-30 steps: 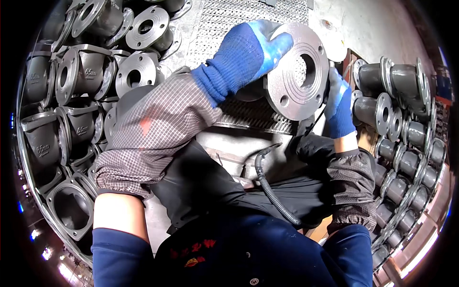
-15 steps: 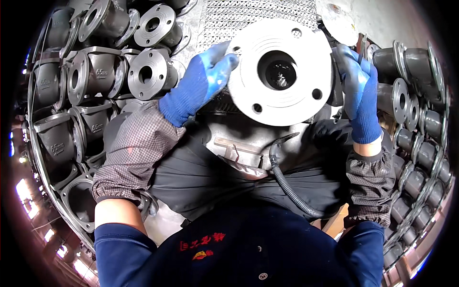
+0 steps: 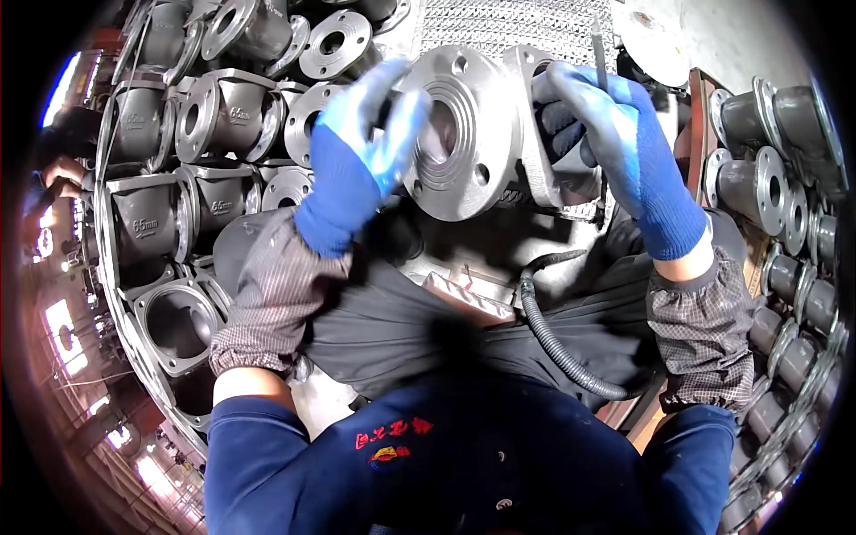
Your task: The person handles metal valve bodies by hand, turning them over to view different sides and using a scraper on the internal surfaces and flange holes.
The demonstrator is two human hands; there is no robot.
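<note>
Head view: where is the gray pipe piece (image 3: 493, 125)?

It's near the top, between the two hands. Its round end, with a big hole in the middle and small holes around it, faces up and a bit to the left. A square end sits on its other side.

What is the left hand (image 3: 361, 143) doing?

It wears a blue glove, and its grip is open, with the thumb apart from the fingers. It's right by the round end, but I can't tell if it touches.

And the right hand (image 3: 606, 125)?

Its fingers are curled by the square end. Its grip is closed on a thin dark stick (image 3: 598, 53) that points up.

What else is around?

A bumpy metal table (image 3: 513, 22) is behind the piece. More gray pipe parts (image 3: 236, 111) are piled on the left. A black ridged hose (image 3: 571, 357) bends over the lap.
</note>
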